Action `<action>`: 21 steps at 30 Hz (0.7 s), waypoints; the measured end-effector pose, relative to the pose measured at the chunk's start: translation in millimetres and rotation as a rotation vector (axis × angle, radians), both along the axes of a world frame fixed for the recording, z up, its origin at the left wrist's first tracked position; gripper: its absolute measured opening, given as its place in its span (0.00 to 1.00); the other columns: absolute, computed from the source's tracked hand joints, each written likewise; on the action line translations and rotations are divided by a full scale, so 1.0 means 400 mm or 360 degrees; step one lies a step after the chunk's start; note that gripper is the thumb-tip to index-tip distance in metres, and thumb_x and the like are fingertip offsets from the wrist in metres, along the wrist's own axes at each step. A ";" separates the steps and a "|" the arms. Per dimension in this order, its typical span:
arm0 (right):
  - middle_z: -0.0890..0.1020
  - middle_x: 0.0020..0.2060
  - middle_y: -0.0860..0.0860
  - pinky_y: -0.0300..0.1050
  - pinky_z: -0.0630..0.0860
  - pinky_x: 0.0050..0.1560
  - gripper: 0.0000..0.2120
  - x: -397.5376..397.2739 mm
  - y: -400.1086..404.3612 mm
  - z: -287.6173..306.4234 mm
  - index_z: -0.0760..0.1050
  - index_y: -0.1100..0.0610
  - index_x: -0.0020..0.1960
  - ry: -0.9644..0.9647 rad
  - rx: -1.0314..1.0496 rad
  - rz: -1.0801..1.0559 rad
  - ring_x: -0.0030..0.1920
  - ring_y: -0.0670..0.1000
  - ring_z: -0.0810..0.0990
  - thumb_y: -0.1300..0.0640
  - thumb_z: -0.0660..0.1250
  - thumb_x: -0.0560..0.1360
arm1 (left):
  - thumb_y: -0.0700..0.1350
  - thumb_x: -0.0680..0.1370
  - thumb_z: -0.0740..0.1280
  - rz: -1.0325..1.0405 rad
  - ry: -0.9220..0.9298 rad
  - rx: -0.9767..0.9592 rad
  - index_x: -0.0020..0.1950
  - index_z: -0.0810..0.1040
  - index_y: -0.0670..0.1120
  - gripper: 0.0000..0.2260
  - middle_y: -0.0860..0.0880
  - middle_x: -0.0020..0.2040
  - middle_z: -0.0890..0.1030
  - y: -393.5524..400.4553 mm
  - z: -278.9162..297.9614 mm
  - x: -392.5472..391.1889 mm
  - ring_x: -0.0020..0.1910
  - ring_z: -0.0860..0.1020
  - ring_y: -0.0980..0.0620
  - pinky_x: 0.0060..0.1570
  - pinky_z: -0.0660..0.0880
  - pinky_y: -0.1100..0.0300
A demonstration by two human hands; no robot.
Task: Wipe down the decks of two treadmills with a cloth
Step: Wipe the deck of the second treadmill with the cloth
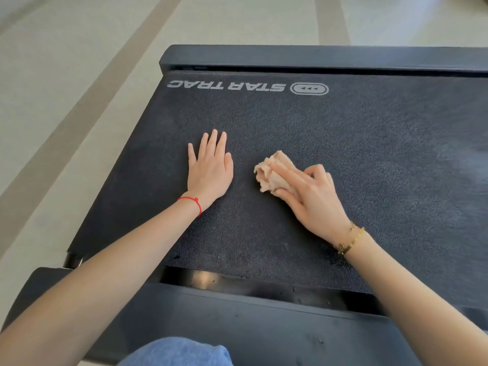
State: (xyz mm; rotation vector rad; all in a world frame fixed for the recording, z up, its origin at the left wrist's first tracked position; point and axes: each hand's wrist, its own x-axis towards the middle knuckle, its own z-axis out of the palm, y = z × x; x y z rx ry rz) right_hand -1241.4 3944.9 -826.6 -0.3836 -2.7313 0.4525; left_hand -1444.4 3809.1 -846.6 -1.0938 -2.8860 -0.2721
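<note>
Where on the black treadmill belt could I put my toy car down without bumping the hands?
Free: the belt between the STAR TRAC logo and the hands, and its right side. Crowded: the middle, where the left hand lies flat beside the right hand holding the cloth.

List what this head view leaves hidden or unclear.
- Treadmill belt: its right end is cut off by the frame edge, with a blurred patch there.
- Cloth: its rear part is covered by the right hand.
- Belt under the flat left hand: hidden.
- Second treadmill: not in view.
</note>
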 end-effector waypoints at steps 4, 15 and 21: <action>0.72 0.68 0.39 0.48 0.67 0.55 0.25 0.058 -0.054 -0.006 0.63 0.45 0.76 -0.0049 0.0033 0.0177 0.49 0.52 0.68 0.43 0.59 0.79 | 0.50 0.85 0.47 -0.0006 0.0020 0.0012 0.81 0.50 0.47 0.24 0.47 0.81 0.52 -0.002 -0.003 -0.003 0.80 0.48 0.48 0.77 0.46 0.40; 0.73 0.67 0.40 0.52 0.71 0.56 0.25 0.046 -0.026 0.018 0.66 0.45 0.74 -0.0043 -0.0035 0.0167 0.46 0.52 0.68 0.42 0.63 0.79 | 0.50 0.84 0.47 -0.0005 0.0009 0.0014 0.81 0.51 0.47 0.25 0.47 0.81 0.52 0.001 -0.002 0.002 0.80 0.49 0.48 0.77 0.46 0.40; 0.65 0.73 0.37 0.45 0.69 0.54 0.25 0.122 -0.074 -0.006 0.61 0.42 0.76 -0.0057 -0.0018 0.0317 0.44 0.52 0.68 0.38 0.57 0.80 | 0.50 0.85 0.47 -0.0014 0.0006 0.0030 0.81 0.51 0.47 0.24 0.47 0.81 0.52 -0.003 -0.003 -0.003 0.80 0.49 0.47 0.77 0.46 0.40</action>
